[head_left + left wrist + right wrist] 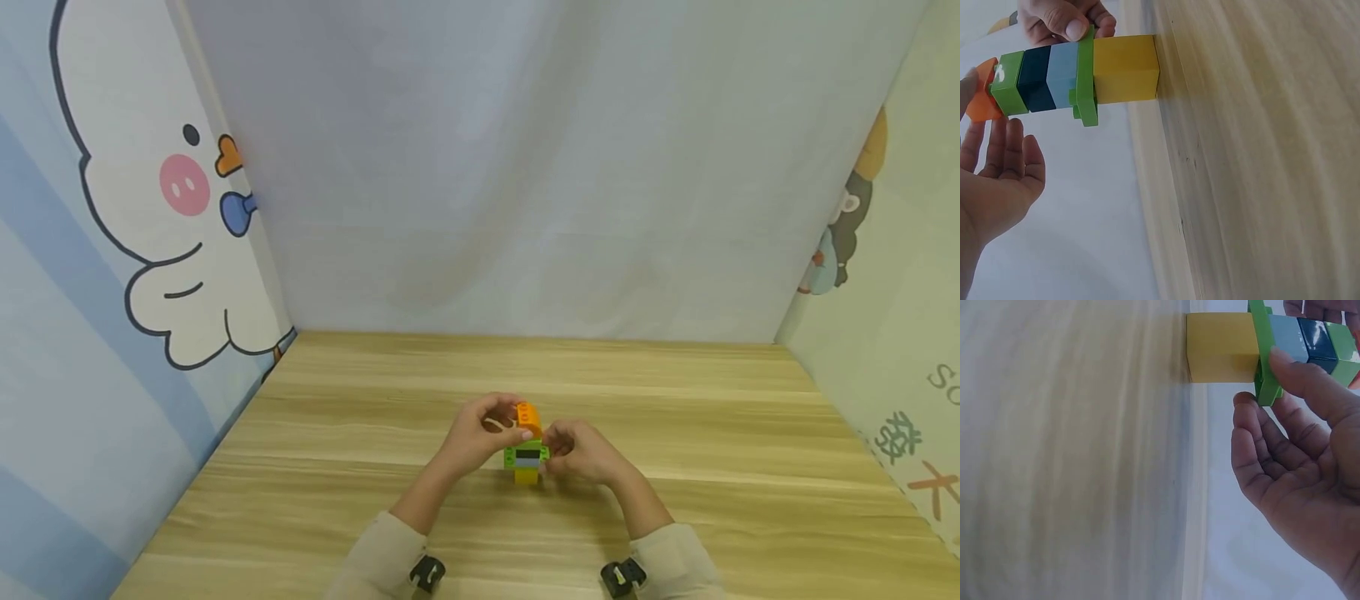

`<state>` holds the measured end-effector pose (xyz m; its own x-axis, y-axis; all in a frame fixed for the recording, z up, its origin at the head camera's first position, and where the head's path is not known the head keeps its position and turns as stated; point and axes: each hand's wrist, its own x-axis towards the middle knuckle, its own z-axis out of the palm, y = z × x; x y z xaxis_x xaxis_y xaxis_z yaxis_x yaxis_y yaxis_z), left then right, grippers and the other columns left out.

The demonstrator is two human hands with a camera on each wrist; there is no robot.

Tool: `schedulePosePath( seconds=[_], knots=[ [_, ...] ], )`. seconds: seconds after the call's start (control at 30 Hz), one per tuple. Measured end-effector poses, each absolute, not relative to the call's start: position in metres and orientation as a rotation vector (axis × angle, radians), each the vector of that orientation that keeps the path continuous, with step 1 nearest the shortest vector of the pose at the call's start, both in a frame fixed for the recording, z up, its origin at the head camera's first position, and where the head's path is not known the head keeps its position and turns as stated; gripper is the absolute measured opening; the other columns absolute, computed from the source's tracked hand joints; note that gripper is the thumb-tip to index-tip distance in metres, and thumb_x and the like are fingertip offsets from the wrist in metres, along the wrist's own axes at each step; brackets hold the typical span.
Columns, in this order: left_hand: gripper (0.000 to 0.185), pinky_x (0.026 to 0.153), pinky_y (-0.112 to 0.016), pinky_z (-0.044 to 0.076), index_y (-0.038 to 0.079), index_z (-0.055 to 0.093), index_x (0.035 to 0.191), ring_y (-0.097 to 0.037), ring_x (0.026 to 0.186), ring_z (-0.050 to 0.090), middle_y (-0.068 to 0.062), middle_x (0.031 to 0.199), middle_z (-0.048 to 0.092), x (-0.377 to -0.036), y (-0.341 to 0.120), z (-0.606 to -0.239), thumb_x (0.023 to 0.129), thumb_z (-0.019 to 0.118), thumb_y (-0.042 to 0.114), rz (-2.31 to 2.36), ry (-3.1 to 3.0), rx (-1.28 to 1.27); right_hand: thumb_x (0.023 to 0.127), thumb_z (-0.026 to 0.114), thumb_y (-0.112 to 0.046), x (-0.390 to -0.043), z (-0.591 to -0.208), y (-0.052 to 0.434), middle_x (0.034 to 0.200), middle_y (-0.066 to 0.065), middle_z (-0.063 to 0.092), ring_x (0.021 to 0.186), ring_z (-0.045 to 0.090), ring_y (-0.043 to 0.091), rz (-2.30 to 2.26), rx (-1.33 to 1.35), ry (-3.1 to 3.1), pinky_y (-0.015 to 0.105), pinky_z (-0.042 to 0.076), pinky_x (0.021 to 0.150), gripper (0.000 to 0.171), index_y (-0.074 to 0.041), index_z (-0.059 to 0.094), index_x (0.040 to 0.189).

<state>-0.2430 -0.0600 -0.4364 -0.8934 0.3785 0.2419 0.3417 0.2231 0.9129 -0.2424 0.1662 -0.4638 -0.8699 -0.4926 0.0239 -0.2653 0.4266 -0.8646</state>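
Note:
A small tower of toy building bricks stands upright on the table. From the bottom it has a yellow block [1125, 70], a wide green plate [1087, 81], a light blue brick [1062, 72], a dark blue brick [1035, 84], a green brick [1009, 84] and an orange curved brick [528, 418] on top. My left hand [474, 435] pinches the orange brick between thumb and fingers, its other fingers loosely extended below. On the opposite side, my right hand [581, 452] holds the end of the green plate, the thumb at its upper face by the light blue brick.
The wood-grain table [360, 392] extends around the tower. Behind it hangs a plain pale curtain [525, 167]. Printed cloth with a white cartoon figure [127, 167] borders the left side, and another printed cloth [885, 333] the right. Black straps with devices sit at both wrists.

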Motion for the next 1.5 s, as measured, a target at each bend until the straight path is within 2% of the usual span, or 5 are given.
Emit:
schedulePosePath(
  seconds=[0.23, 0.63, 0.9, 1.2, 1.5],
  knots=[
    [0.038, 0.090, -0.036, 0.054, -0.002, 0.068, 0.124, -0.026, 0.106, 0.063, -0.012, 0.116, 0.069, -0.2429, -0.0592, -0.4321, 0.090, 0.080, 0.011, 1.715, 2.468, 0.755, 0.086, 0.081, -0.006, -0.2432, -0.4631, 0.1661, 0.095, 0.007, 0.068, 0.086, 0.062, 0.019, -1.401, -0.634, 2.463, 0.037, 0.055, 0.078, 0.025, 0.005, 0.067, 0.104],
    [0.036, 0.088, -0.030, 0.060, -0.008, 0.064, 0.127, -0.038, 0.113, 0.068, -0.022, 0.119, 0.070, -0.2454, -0.0621, -0.4328, 0.093, 0.075, 0.002, 1.782, 2.339, 0.777, 0.085, 0.081, -0.005, -0.2449, -0.4619, 0.1656, 0.093, 0.008, 0.070, 0.084, 0.063, 0.016, -1.396, -0.675, 2.482, 0.031, 0.055, 0.075, 0.027, 0.008, 0.068, 0.106],
    [0.038, 0.092, -0.033, 0.059, -0.008, 0.064, 0.128, -0.035, 0.110, 0.068, -0.019, 0.117, 0.069, -0.2430, -0.0588, -0.4281, 0.094, 0.076, 0.005, 1.722, 2.419, 0.796, 0.086, 0.081, -0.005, -0.2438, -0.4619, 0.1668, 0.093, 0.007, 0.070, 0.084, 0.064, 0.018, -1.388, -0.652, 2.490, 0.034, 0.056, 0.076, 0.026, 0.007, 0.068, 0.106],
    [0.036, 0.090, -0.031, 0.059, -0.010, 0.064, 0.126, -0.038, 0.110, 0.067, -0.023, 0.119, 0.069, -0.2433, -0.0601, -0.4306, 0.093, 0.075, 0.000, 1.752, 2.380, 0.856, 0.086, 0.081, -0.003, -0.2433, -0.4634, 0.1656, 0.092, 0.008, 0.070, 0.082, 0.063, 0.016, -1.421, -0.682, 2.466, 0.031, 0.055, 0.074, 0.025, 0.008, 0.069, 0.105],
    [0.031, 0.088, -0.029, 0.059, -0.006, 0.066, 0.123, -0.034, 0.111, 0.066, -0.019, 0.116, 0.070, -0.2450, -0.0626, -0.4364, 0.095, 0.074, 0.005, 1.736, 2.398, 0.844, 0.085, 0.080, -0.003, -0.2443, -0.4662, 0.1654, 0.093, 0.008, 0.071, 0.083, 0.064, 0.016, -1.408, -0.676, 2.469, 0.031, 0.057, 0.075, 0.026, 0.009, 0.069, 0.106]
  ],
)
